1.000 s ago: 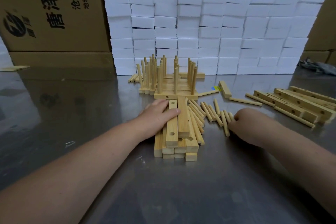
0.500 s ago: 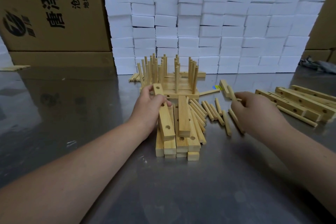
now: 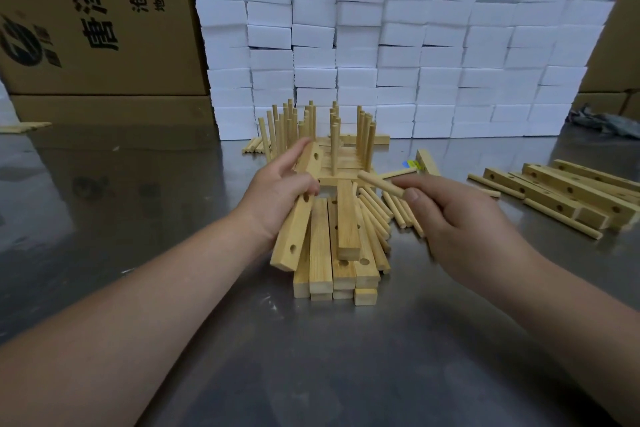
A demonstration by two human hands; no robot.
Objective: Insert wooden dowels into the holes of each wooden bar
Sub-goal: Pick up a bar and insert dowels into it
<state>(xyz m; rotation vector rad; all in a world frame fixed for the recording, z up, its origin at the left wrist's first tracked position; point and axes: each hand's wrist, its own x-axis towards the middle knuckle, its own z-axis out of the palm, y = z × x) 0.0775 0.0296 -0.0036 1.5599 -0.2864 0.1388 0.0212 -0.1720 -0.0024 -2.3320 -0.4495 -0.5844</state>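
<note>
The fingers (image 3: 412, 196) of my right hand (image 3: 464, 222) pinch one dowel (image 3: 379, 183) near its back end, between thumb and forefinger. Its free end points left, toward the bar (image 3: 294, 232). My left hand (image 3: 277, 194) curls its fingers (image 3: 306, 185) round this bar at the middle and holds it tilted, just above the stack of bars (image 3: 334, 253) on the table (image 3: 311, 357). The holes that I see in its face are empty.

I judge both pieces light, stiff and dry, so they should not slip. The dowel is thin, and I think a grip at the back leaves the tip free to enter. The bar is best held between the holes, not over them. Loose dowels (image 3: 398, 210) lie just right of the stack, and the finished bars (image 3: 334, 152) stand behind it.
</note>
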